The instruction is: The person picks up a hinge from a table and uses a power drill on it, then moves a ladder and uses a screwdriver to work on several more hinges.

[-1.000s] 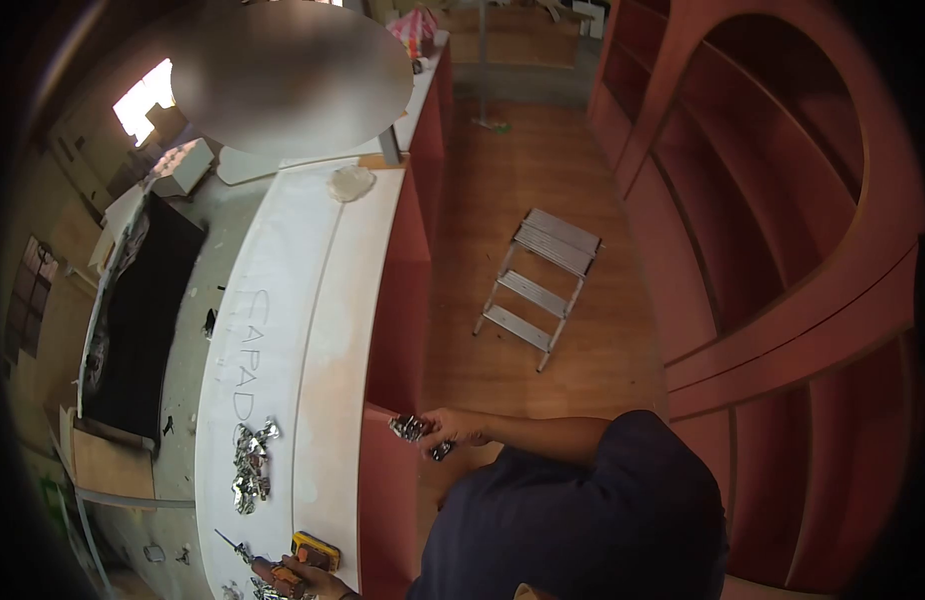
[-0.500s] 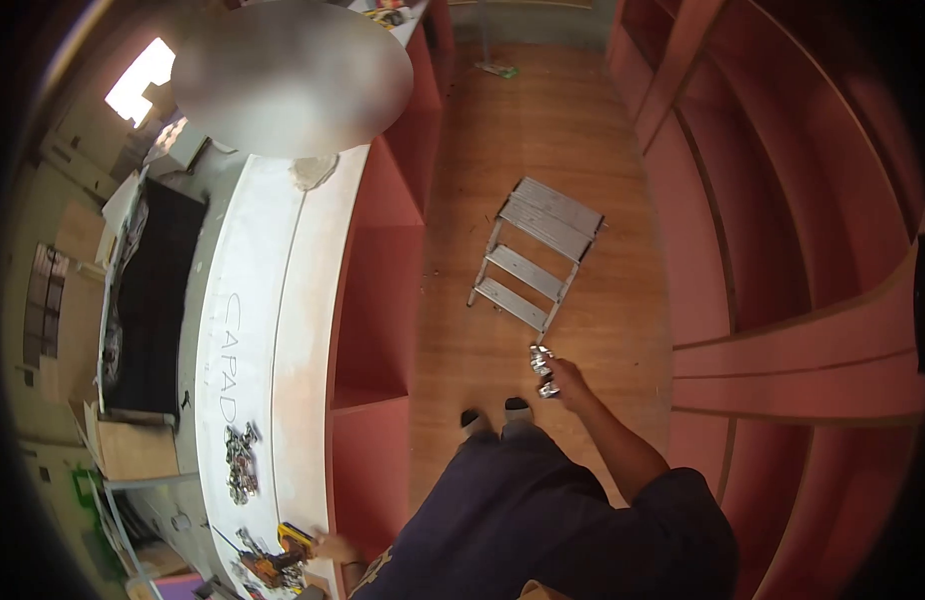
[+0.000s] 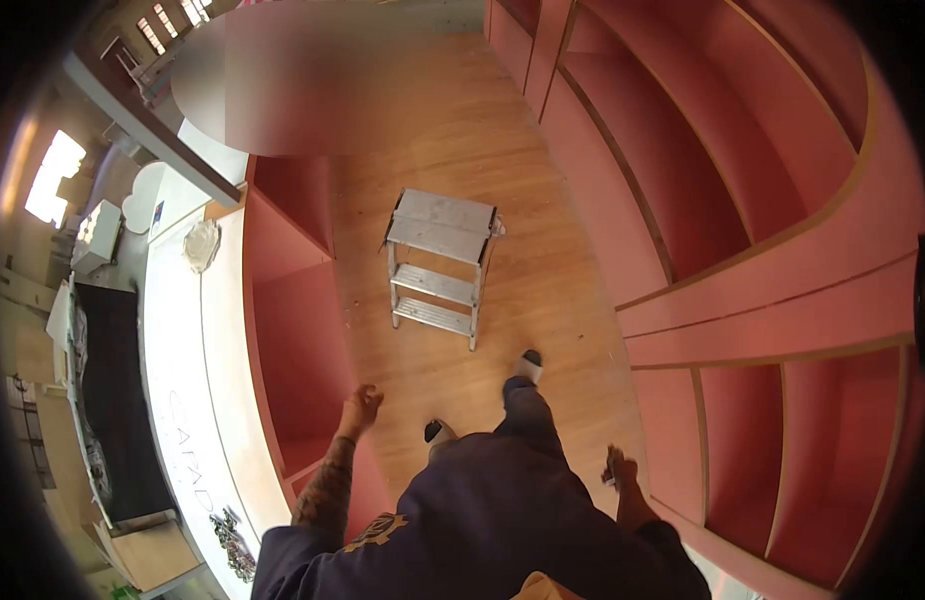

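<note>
My left hand (image 3: 363, 408) hangs beside the pink cabinet, its fingers loosely curled with nothing visible in them. At the lower right, close to my body, my right hand (image 3: 628, 468) is closed around shiny metal hardware (image 3: 611, 466), partly hidden by the fingers. A pile of metal pieces (image 3: 233, 545) lies on the white countertop (image 3: 178, 330), near handwritten letters. An aluminium step stool (image 3: 443, 225) stands on the wooden floor in front of me, touched by neither hand.
Pink open shelving (image 3: 673, 180) lines the right side. Below the countertop at left are pink cabinet compartments (image 3: 298, 350). A crumpled pale item (image 3: 201, 245) sits on the far countertop. A grey post (image 3: 148, 125) crosses the upper left. Both my feet are on the floor.
My left hand has left the drill on the countertop, which is now out of view. My right hand has dropped back beside my body with the metal hardware. My feet are farther apart.
</note>
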A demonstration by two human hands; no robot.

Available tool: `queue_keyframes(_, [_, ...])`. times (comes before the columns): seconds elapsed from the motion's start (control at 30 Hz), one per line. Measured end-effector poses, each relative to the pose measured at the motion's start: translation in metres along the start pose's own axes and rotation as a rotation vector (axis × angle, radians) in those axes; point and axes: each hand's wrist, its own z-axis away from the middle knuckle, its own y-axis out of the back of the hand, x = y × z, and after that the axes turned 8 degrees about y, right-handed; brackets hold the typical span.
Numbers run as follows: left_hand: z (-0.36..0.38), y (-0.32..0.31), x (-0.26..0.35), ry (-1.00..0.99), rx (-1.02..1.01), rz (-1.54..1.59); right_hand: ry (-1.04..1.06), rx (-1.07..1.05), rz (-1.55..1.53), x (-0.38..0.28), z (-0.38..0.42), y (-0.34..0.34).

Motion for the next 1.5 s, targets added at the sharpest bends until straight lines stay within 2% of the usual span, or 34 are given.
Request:
queue_keyframes(0.1, [-0.063,0.003,0.06,-0.074,0.161,-0.066,-0.148,-0.034,-0.112,0.075,-0.054,0.04])
queue_keyframes(0.13, [-0.076,-0.001,0.087,-0.019,0.086,-0.086,-0.131,-0.063,-0.095,0.075,-0.073,0.045])
queue_keyframes(0.27, [-0.116,-0.061,0.169,0.143,-0.149,-0.085,-0.292,-0.038,-0.057,0.058,-0.128,0.052])
queue_keyframes(0.3, [-0.125,-0.08,0.185,0.156,-0.195,-0.092,-0.229,-0.017,-0.062,0.045,-0.148,0.053])
queue_keyframes(0.37, [-0.129,-0.1,0.246,0.062,-0.289,-0.273,-0.149,-0.077,-0.059,-0.038,-0.163,0.051])
queue_keyframes(0.4, [-0.137,-0.114,0.265,0.077,-0.274,-0.257,-0.067,-0.113,-0.063,-0.089,-0.174,0.052])
queue_keyframes(0.47, [-0.15,-0.141,0.289,-0.094,-0.317,-0.251,0.092,-0.183,-0.069,-0.18,-0.184,0.06])
queue_keyframes(0.5, [-0.154,-0.149,0.303,-0.079,-0.308,-0.238,0.071,-0.221,-0.251,-0.21,-0.204,0.053])
queue_keyframes(0.57, [-0.168,-0.157,0.331,-0.009,-0.331,-0.143,0.199,-0.232,-0.161,-0.281,-0.229,0.044])
queue_keyframes(0.63, [-0.184,-0.168,0.337,-0.038,-0.266,-0.079,0.316,-0.23,-0.077,-0.346,-0.25,0.031])
queue_keyframes(0.7, [-0.204,-0.177,0.347,-0.041,0.061,-0.147,0.367,-0.287,0.012,-0.417,-0.259,0.012])
queue_keyframes(0.77, [-0.23,-0.191,0.346,0.023,0.1,-0.07,0.391,-0.335,0.047,-0.479,-0.263,-0.009])
queue_keyframes(0.83, [-0.255,-0.201,0.353,0.176,0.293,-0.111,0.42,-0.387,0.096,-0.532,-0.269,-0.026])
queue_keyframes(0.87, [-0.265,-0.195,0.366,0.294,0.222,-0.089,0.472,-0.412,0.144,-0.557,-0.275,-0.035])
queue_keyframes(0.97, [-0.307,-0.208,0.365,0.417,0.169,-0.113,0.617,-0.428,0.315,-0.633,-0.29,-0.06])
queue_keyframes(1.03, [-0.337,-0.223,0.354,0.519,0.037,-0.024,0.717,-0.433,0.451,-0.674,-0.305,-0.069])
queue_keyframes(1.13, [-0.349,-0.205,0.402,0.761,-0.103,-0.047,0.711,-0.337,0.495,-0.729,-0.315,-0.085])
queue_keyframes(1.17, [-0.36,-0.205,0.403,0.77,-0.112,-0.04,0.706,-0.338,0.509,-0.746,-0.322,-0.088])
queue_keyframes(1.23, [-0.391,-0.212,0.377,0.83,-0.255,-0.104,0.714,-0.299,0.459,-0.776,-0.34,-0.108])
queue_keyframes(1.27, [-0.411,-0.193,0.377,0.729,-0.531,-0.229,0.756,-0.268,0.524,-0.806,-0.324,-0.12])
queue_keyframes(1.3, [-0.418,-0.207,0.366,0.728,-0.531,-0.359,0.741,-0.274,0.512,-0.826,-0.323,-0.135])
queue_keyframes(1.37, [-0.437,-0.187,0.345,0.697,-0.875,-0.103,0.788,-0.257,0.533,-0.863,-0.332,-0.155])
queue_keyframes(1.5, [-0.447,-0.15,0.387,0.697,-0.906,-0.185,0.733,-0.304,0.37,-0.929,-0.347,-0.198])
